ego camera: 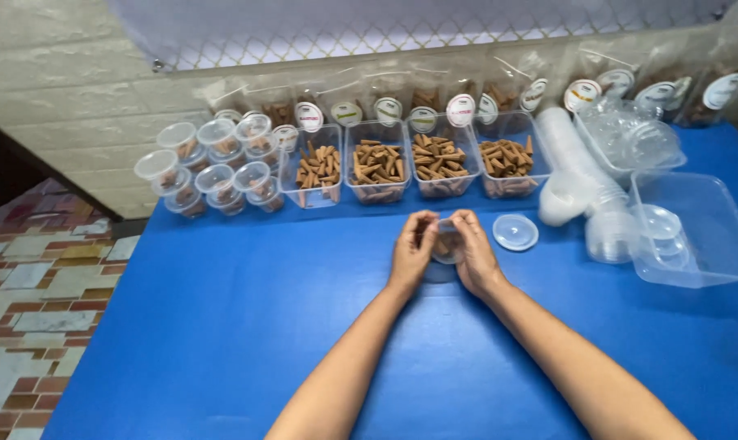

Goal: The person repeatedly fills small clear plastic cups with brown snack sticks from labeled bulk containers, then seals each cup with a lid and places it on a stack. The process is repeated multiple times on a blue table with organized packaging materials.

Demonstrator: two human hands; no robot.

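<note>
A row of clear plastic pouches [434,94] is propped against the wall along the top of the frame, from centre-left to the upper right corner, with brown contents seen through them. Each pouch is marked with a round white label [460,110] edged or printed in green, red, orange or dark tones; the labels are set low on the pouches and, at the upper right, are tilted.

Lid [515,231] right of cup [446,244]
</note>
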